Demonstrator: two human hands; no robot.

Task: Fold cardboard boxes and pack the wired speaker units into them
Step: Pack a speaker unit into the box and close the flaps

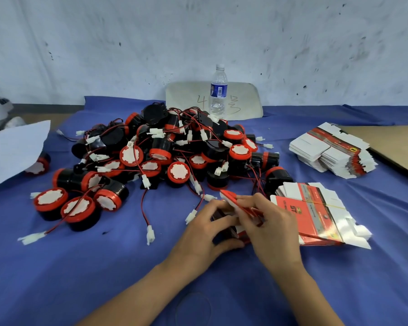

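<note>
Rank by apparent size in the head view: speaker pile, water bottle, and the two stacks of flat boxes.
1. Speaker pile, largest by far.
2-3. Near stack and far stack: alike; nearness to the camera makes ranking unsure.
4. Water bottle, smallest.

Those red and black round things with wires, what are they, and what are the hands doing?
A person is folding a small red and white cardboard box: the left hand holds it from the side while the right hand pinches it from above. The round things are wired speaker units, heaped in a pile on the blue cloth, waiting to be packed. More flat boxes lie in a banded stack beside the right hand, and another stack sits farther back.
</note>
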